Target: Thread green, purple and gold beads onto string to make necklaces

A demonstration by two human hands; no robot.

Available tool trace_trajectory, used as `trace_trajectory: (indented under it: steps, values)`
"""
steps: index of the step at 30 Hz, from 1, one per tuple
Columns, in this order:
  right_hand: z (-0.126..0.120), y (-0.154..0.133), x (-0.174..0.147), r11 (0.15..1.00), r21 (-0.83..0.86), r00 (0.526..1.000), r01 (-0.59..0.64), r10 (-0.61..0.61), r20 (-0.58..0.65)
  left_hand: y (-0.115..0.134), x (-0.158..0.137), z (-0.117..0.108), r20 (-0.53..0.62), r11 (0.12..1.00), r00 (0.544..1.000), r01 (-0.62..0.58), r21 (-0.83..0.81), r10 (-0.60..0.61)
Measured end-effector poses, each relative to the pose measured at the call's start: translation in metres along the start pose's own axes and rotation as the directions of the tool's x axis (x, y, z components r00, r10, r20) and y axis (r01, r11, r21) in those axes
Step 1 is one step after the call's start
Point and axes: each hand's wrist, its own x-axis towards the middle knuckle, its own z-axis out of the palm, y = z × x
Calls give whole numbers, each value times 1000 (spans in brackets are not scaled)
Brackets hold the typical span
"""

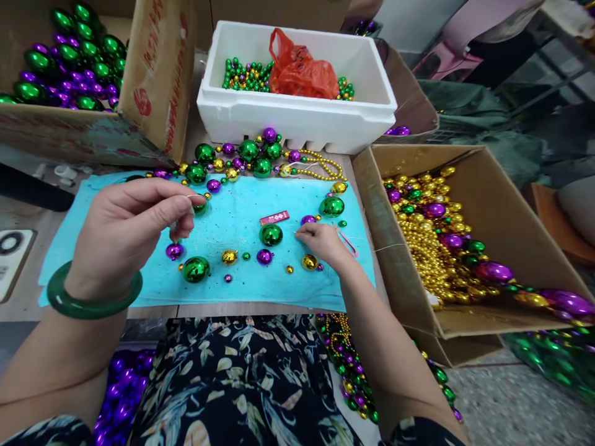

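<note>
Head view: your left hand (127, 226) is pinching a fine thread (191, 196) above the blue cloth (279, 292); your right hand (325, 243) is pressing fingertips together beside a purple ball (307, 219), contents unclear. You're likely working best while keeping that thread lightly taut.

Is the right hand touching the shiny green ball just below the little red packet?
Apart. The head view shows a bare gap of blue cloth between the right hand and the green ball.

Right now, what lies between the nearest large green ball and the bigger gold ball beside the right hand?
In the head view: another gold ball, a small purple bead, a small green bead, a purple ball and a small gold bead.
</note>
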Motion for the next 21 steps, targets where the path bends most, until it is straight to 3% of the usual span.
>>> trace_trajectory:
  steps: [5, 7, 9, 10, 12, 15, 18, 21]
  values:
    - [2, -4, -12, 998, -53, 1000, 16, -16, 11, -2, 0, 4, -1, 999, 1000, 17, 37, -17]
    - [-2, -15, -18, 997, -47, 993, 63, -67, -93, 0, 0, 7, 22, 998, 1000, 16, 58, -17]
    - [-7, -36, -27, 984, 82, 962, 159, -135, -239, 3, 1, 12, 80, 990, 997, 1, 141, -13]
    - [-9, -50, -32, 949, 221, 948, 223, -159, -276, 5, 1, 15, 122, 979, 992, -16, 206, -10]
    - [-11, -81, -42, 780, 551, 952, 299, -206, -225, 10, 2, 21, 230, 941, 973, -75, 329, -3]
    - [-8, -121, -52, 525, 815, 935, 246, -350, -57, 14, 2, 28, 364, 883, 930, -203, 423, 39]
    - [-3, -135, -54, 495, 845, 944, 203, -330, -34, 11, 3, 24, 378, 831, 917, -306, 464, 127]
    - [-10, -130, -54, 538, 804, 966, 254, -189, -178, 1, 2, 10, 368, 796, 911, -360, 486, 187]
